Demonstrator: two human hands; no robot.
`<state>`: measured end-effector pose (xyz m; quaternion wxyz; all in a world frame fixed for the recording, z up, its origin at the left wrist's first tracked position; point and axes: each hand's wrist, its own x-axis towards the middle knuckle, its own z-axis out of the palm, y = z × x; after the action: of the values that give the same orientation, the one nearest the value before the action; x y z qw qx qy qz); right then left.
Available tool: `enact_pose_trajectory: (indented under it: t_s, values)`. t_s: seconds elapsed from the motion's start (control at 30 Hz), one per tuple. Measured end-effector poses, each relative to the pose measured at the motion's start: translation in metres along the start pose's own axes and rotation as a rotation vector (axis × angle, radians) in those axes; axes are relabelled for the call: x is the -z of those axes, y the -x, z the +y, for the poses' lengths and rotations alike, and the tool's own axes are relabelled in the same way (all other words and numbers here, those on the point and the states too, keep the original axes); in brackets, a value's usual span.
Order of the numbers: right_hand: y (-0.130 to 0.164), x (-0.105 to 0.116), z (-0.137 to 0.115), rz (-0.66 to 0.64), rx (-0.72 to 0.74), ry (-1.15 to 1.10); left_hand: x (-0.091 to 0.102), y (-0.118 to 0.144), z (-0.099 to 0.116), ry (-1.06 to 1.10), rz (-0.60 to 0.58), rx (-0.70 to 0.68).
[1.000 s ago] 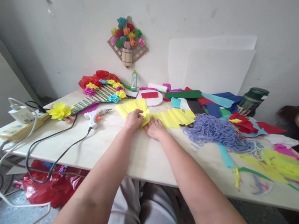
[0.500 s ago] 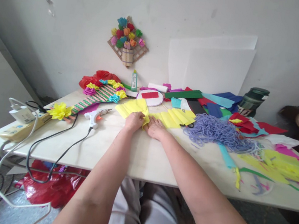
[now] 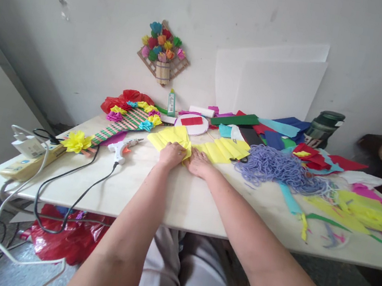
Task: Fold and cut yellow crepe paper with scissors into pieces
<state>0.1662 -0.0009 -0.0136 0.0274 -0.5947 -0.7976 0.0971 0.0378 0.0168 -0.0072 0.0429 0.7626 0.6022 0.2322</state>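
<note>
Item: yellow pleated paper (image 3: pixel 212 147), lying across the middle of the table (image 3: pixel 181 200), far side from us. We are pinching its gathered centre with our left hand (image 3: pixel 171 154), fingers closed on the fold; our right hand (image 3: pixel 197 163) is pressing flat on the paper just beside it, fingers not closed around anything. Lying near: a glue gun (image 3: pixel 122 147) to the left, its cord trailing off the table edge; a heap of purple string (image 3: pixel 274 168) to the right; a green bottle (image 3: pixel 323 128) standing behind the coloured paper scraps.
</note>
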Motion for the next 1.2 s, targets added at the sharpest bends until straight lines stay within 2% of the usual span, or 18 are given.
enact_pose_trajectory:
  t_s: [0.3, 0.5, 0.7, 0.8, 1.2]
  values:
    - [-0.004, -0.003, 0.003, 0.006, -0.025, -0.048, -0.002, -0.004, -0.002, -0.017, -0.022, -0.093]
    - [0.001, 0.007, 0.008, 0.004, -0.006, -0.120, -0.005, -0.004, -0.003, -0.058, -0.026, -0.092]
    - [0.008, 0.018, 0.027, -0.100, 0.102, -0.108, -0.004, -0.003, -0.002, -0.107, -0.039, -0.110]
    - [0.006, 0.019, 0.032, -0.129, 0.095, -0.118, -0.002, -0.001, 0.000, -0.143, -0.052, -0.134]
    - [0.007, 0.021, 0.031, -0.092, 0.059, 0.020, 0.005, 0.001, 0.000, -0.209, -0.155, -0.156]
